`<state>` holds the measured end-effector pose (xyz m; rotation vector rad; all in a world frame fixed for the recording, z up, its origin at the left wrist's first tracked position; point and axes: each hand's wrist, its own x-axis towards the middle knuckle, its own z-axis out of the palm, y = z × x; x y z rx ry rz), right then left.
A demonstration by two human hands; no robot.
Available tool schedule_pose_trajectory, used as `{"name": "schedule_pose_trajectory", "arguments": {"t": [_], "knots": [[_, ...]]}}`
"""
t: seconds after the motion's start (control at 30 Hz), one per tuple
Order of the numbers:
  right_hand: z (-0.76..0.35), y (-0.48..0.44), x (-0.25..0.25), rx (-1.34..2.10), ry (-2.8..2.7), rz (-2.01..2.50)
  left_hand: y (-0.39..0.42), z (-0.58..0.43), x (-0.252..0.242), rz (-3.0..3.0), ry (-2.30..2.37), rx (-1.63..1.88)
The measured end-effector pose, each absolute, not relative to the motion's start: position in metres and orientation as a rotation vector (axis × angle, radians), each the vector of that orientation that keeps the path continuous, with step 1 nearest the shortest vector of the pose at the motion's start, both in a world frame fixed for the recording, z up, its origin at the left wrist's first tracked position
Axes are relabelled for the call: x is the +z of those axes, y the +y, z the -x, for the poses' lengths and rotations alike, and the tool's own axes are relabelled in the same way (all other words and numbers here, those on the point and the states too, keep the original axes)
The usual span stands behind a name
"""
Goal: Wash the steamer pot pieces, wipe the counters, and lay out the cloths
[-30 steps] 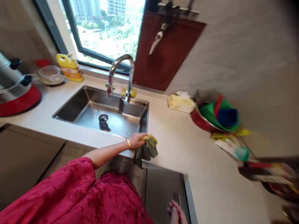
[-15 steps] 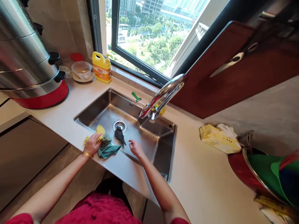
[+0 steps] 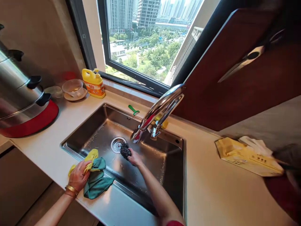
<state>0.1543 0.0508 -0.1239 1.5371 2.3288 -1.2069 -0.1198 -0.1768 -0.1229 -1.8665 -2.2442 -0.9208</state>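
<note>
My left hand (image 3: 79, 176) is closed around a yellow cloth (image 3: 92, 155) at the sink's front left edge. A green cloth (image 3: 97, 182) hangs together with it, bunched against the same hand and draped over the sink rim and counter. Inside the steel sink (image 3: 141, 171), my right hand (image 3: 134, 157) grips a dark steel wool scrubber (image 3: 125, 150) just right of the drain (image 3: 118, 145). Its fingertips are partly hidden behind the hand and scrubber. The chrome faucet (image 3: 160, 108) arches over the sink's back right.
Behind the sink lie a green peeler (image 3: 133, 110) and a yellow soap jug (image 3: 94, 84). A plastic bowl (image 3: 72, 87) on a plate and a steel steamer (image 3: 22, 94) stand left. Right are a yellow tissue pack (image 3: 249, 156) and a leaning brown board (image 3: 211, 81) with a knife before it.
My right hand has moved onto the steel wool scrubber and taken hold of it. My left hand still holds the yellow cloth by the sink edge. The camera view has shifted.
</note>
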Motion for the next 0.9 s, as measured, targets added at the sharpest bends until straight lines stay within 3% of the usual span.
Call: {"name": "schedule_pose_trajectory", "arguments": {"t": [0.1,0.23,0.4,0.6,0.9], "knots": [[-0.26,0.073,-0.071,-1.295,2.412,-1.521,-0.179,0.12,-0.13,1.852,-2.291,-0.927],[-0.368,0.123,0.002,-0.992,2.789,-1.904,-0.18,0.116,-0.13,1.808,-2.397,-0.924],[-0.352,0.219,0.057,-0.47,3.229,-1.82,-0.177,0.107,-0.119,1.761,-2.455,-0.908],[-0.285,0.288,0.056,0.117,3.235,-1.302,-0.174,0.101,-0.115,1.705,-2.466,-0.889],[-0.279,0.289,0.034,0.373,3.152,-1.166,-0.172,0.108,-0.113,1.707,-2.44,-0.794]]}}
